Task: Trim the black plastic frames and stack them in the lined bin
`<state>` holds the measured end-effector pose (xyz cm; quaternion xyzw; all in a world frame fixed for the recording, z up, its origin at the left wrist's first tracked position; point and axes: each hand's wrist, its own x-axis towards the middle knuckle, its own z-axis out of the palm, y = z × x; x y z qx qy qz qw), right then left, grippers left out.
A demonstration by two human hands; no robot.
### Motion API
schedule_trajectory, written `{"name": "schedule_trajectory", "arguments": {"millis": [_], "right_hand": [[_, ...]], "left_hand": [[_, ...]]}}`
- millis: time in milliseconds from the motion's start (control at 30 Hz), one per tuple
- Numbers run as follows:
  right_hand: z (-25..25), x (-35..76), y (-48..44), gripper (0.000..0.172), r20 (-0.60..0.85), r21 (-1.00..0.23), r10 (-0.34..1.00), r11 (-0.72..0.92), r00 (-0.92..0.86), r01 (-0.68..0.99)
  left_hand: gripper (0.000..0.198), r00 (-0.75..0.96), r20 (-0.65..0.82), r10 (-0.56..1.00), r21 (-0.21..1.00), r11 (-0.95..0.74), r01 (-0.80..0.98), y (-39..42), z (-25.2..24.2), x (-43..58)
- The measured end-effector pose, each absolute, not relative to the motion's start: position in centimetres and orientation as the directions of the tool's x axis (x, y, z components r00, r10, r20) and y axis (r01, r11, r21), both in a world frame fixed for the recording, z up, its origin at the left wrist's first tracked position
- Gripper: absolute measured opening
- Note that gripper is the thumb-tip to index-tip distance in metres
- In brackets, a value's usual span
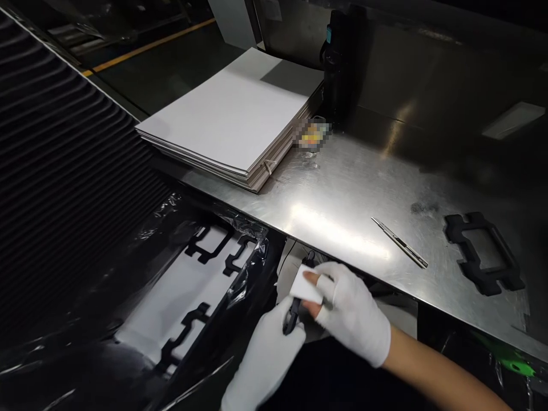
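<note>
My left hand (269, 348), in a white glove, is closed round a dark plastic part (293, 317) held near the table's front edge. With my right hand (353, 311), gloved with bare fingertips, I pinch a small white square piece (303, 284) against that part. The square covers some of the part, so its full shape is hidden. On the metal table (342, 200), to the right, lies a black frame with a notched outline (464, 245). Between it and my hands rests a slim utility knife (398, 242).
A stack of white sheets (226, 108) sits at the table's back left, beside a black bottle (336, 68) and a small blurred-out item (314, 134). At lower left, a container lined with black plastic film (240, 285) holds several black notched frames (208, 256) on a white sheet (158, 302).
</note>
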<state>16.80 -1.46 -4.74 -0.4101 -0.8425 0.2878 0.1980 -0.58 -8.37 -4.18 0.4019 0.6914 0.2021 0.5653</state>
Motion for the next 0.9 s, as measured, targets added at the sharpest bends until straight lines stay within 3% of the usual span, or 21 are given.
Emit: {"name": "schedule_trajectory", "arguments": {"millis": [67,233,333,433,667,800,900], "right_hand": [[-4.5,16.8,-2.1,0.04,0.101,-0.661,0.775,0.52,-0.623,0.54],[-4.1,17.2,-1.4,0.043,0.115,-0.666,0.879,0.414,-0.462,0.621],[-4.2,17.0,-1.6,0.039,0.089,-0.646,0.787,0.512,-0.61,0.566],[-4.0,16.9,-2.1,0.038,0.053,-0.719,0.734,0.499,-0.677,0.484],[-4.0,17.6,-1.8,0.042,0.093,-0.902,0.837,0.3,-0.54,0.31],[-4.2,18.7,-1.7,0.041,0.031,-0.927,0.942,0.153,-0.335,0.343],[-4.4,18.8,-2.6,0.041,0.07,-0.911,0.88,0.248,-0.47,0.329]], "left_hand": [[0.01,-0.022,-0.627,0.778,0.74,0.605,0.295,-8.4,-4.4,-0.5],[0.013,-0.025,-0.615,0.788,0.734,0.583,0.349,-8.7,-4.6,-0.5],[0.009,-0.011,-0.622,0.783,0.741,0.594,0.313,-8.6,-4.5,-0.5],[0.012,0.016,-0.602,0.798,0.769,0.575,0.278,-8.4,-4.5,-0.5],[0.016,-0.019,-0.557,0.83,0.801,0.543,0.25,-7.9,-4.4,-0.9],[0.042,-0.043,-0.619,0.784,0.726,0.592,0.349,-7.9,-4.3,-0.9],[0.055,0.005,-0.596,0.803,0.767,0.567,0.301,-8.3,-4.8,-0.9]]}}
